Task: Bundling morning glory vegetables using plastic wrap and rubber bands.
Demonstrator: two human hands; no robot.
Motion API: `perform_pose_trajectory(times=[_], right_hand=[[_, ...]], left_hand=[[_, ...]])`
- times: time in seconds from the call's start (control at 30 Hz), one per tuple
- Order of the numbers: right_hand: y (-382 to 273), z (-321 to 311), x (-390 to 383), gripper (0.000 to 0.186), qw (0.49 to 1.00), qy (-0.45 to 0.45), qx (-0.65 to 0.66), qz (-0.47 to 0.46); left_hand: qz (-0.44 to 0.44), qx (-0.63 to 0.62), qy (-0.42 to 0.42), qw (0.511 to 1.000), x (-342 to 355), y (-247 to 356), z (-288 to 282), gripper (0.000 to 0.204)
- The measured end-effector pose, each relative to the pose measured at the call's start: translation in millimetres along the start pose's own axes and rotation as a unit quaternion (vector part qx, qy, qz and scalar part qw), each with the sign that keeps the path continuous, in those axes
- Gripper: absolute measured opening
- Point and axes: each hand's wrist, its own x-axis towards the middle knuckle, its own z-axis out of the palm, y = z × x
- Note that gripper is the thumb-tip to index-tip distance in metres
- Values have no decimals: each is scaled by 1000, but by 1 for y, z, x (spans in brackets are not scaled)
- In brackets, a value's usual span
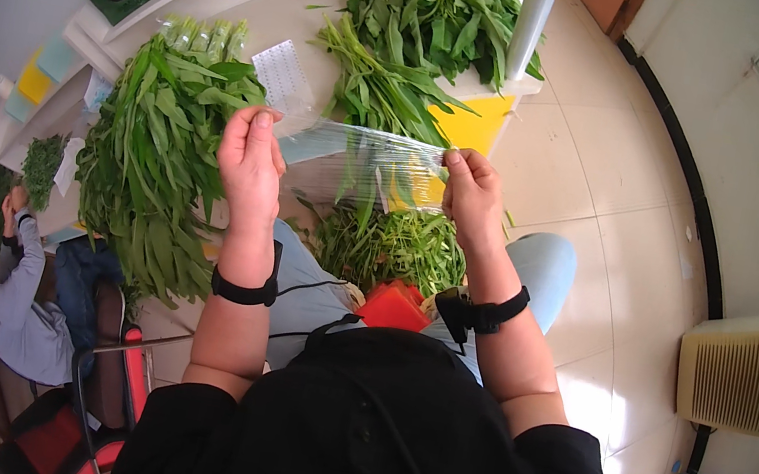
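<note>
A sheet of clear plastic film [363, 155] is stretched between my hands above the table, with fine creases along it. My left hand [252, 154] pinches one end between thumb and fingers; my right hand [474, 198], fingers curled in, grips the other. Through the film show a small bunch of long-stemmed leafy greens [376, 84] and the tabletop. Left of my left hand lies a big stack of leafy greens [155, 157], its stem ends wrapped in clear plastic [202, 36]. Below the film, between my knees, sits a heap of cut greens [388, 244].
A larger pile of greens [428, 17] lies at the table's far end beside a metal post [533, 21]. A white dotted sheet [281, 73] and a yellow panel [476, 122] are nearby. Something red [393, 305] is by my lap. Another person [30, 318] sits at the left.
</note>
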Motion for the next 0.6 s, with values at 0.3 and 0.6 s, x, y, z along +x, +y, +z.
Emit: perform_pose_trajectory(times=[0.3,0.6], right_hand=[[4,-4,13,20,958,93,-182,-201],[-16,-3,10,21,978,45,204,11]], left_hand=[[9,31,11,999,5,-10,5,16],[-41,14,-4,999,-11,-33,22,18]])
